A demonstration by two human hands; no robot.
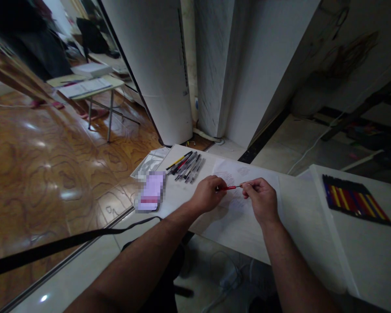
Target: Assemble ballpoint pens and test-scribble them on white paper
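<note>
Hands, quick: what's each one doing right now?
Left hand: closed, its grip on the red pen.
Right hand: closed, fingertips pinching the same pen's other end.

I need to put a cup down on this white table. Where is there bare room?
Bare tabletop lies between the right hand and the colour-striped tray, also below that tray. It is crowded around the pile of pens, and the paper sheet lies under both hands.
</note>
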